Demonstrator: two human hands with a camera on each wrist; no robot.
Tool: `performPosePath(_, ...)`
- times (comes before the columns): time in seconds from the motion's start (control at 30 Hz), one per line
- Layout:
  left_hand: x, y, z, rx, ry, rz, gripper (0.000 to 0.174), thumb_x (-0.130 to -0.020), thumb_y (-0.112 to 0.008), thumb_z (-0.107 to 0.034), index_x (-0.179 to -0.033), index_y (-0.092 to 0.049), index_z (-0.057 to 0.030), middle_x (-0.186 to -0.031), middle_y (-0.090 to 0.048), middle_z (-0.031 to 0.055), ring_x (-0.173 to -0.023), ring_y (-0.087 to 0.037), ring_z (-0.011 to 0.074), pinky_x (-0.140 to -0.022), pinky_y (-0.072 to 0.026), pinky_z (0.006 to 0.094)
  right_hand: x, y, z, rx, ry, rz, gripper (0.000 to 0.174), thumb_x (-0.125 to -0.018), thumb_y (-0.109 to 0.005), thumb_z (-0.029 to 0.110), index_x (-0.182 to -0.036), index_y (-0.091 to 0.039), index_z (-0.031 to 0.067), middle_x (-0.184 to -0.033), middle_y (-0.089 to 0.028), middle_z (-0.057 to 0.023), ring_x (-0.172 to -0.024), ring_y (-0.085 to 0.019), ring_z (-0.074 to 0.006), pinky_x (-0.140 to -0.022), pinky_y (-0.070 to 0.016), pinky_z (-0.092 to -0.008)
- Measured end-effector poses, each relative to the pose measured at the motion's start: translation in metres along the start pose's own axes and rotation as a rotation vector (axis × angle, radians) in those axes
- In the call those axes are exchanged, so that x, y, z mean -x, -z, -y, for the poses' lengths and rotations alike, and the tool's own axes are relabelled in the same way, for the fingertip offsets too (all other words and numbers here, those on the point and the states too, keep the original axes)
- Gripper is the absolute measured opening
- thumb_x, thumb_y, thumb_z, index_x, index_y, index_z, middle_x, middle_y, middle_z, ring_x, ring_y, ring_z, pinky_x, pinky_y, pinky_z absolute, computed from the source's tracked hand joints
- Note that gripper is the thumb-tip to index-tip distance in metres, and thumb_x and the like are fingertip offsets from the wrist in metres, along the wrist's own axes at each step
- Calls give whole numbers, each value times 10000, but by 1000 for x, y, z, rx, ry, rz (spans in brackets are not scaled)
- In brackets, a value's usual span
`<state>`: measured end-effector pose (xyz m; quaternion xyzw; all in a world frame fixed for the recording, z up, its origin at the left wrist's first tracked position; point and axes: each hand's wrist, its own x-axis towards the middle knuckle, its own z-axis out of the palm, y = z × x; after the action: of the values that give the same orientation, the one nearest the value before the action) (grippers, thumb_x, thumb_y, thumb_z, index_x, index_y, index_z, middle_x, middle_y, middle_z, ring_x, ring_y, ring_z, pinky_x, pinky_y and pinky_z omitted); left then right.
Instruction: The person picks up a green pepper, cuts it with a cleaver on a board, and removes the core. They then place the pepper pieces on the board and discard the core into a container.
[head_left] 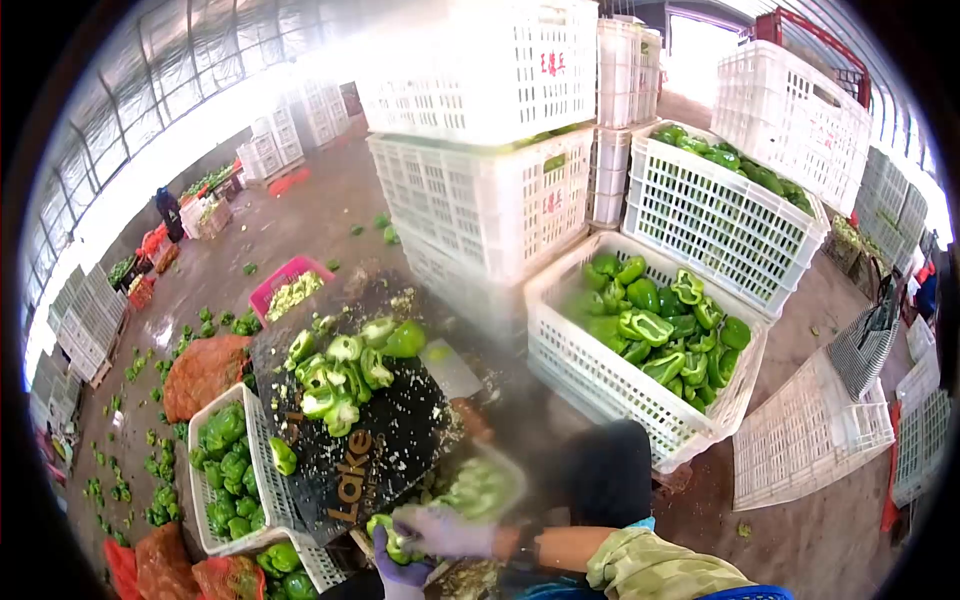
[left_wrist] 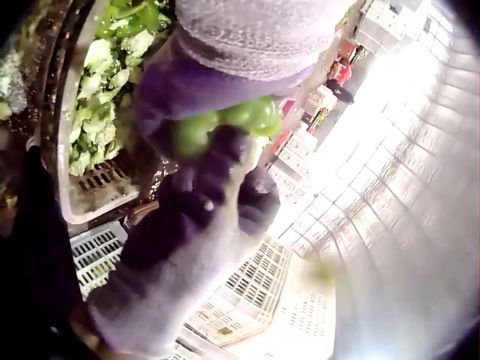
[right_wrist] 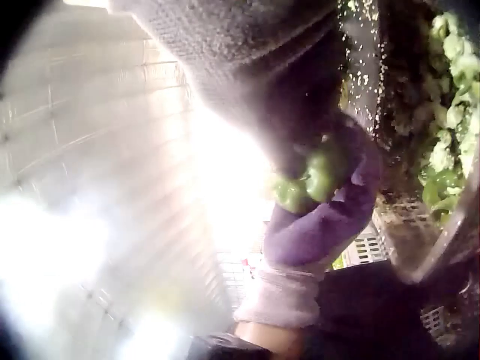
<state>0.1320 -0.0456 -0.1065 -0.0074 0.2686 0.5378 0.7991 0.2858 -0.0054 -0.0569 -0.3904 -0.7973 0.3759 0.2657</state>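
A green pepper (head_left: 390,541) is held between both gloved hands at the bottom of the head view. My left hand (head_left: 402,573), in a purple glove, grips it from below; in the left wrist view its fingers (left_wrist: 196,196) curl round the pepper (left_wrist: 225,126). My right hand (head_left: 442,530), in a grey-purple glove, closes on the pepper from above. The right wrist view shows that hand (right_wrist: 296,112) dark over the pepper (right_wrist: 309,180), with the left glove (right_wrist: 322,225) beneath. Just ahead lies a black board (head_left: 385,440) carrying several halved peppers (head_left: 340,375).
White crates of green peppers stand to the right (head_left: 600,385), the far right (head_left: 700,215) and the left (head_left: 205,480). Stacked crates (head_left: 480,200) rise ahead. A pink basket (head_left: 268,290), orange mesh sacks (head_left: 200,370) and loose peppers lie on the floor at left. A person (head_left: 168,212) stands far off.
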Motion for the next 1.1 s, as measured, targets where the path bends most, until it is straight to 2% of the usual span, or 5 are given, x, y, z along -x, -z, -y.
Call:
performPosePath(0.17, 11, -49, 14, 119, -58, 37, 532, -866, -592, -505, -1266, -526, -160, -1208, -580, 94, -1079, -560, 299, -951, -464, 484, 0, 53, 13, -486, -470, -335, 285, -825, -693, 200, -1033, -564, 55, -928, -618, -143, -696, -611, -225, -686, -523, -350)
performPosePath(0.3, 21, -52, 1, 177, -36, 269, 582, -906, -518, -537, -1387, -417, -226, -1365, -485, 112, -1221, -492, 345, -1001, -338, 681, 3, 70, -24, 79, -48, -571, 313, -825, -673, 123, -1114, -590, 35, -980, -646, -153, -871, -631, -285, -759, -510, -385)
performPosePath(0.4, 17, -67, 2, 114, -63, 364, 594, -909, -492, -567, -1392, -414, -231, -1348, -498, 106, -1203, -509, 335, -982, -316, 723, 10, 85, 25, -435, -274, -211, 221, -853, -655, 110, -1055, -622, 28, -867, -672, -80, -723, -641, -223, -678, -505, -324)
performPosePath(0.57, 14, -65, 7, -177, -168, 220, 660, -919, -458, -592, -1413, -352, -167, -1279, -528, 113, -1089, -581, 222, -892, -511, 362, 1, 46, 37, -214, -212, 40, 251, -881, -638, 242, -953, -625, 2, -727, -625, -112, -612, -625, -191, -562, -472, -336)
performPosePath(1.1, 17, -70, 0, -828, -572, -206, 619, -959, -524, -386, -1449, -298, -82, -1318, -454, 100, -1146, -509, 197, -916, -458, 312, 9, 27, 3, -688, -281, 43, 638, -832, -724, 296, -1304, -411, 3, -1114, -569, -147, -909, -596, -210, -680, -531, -332)
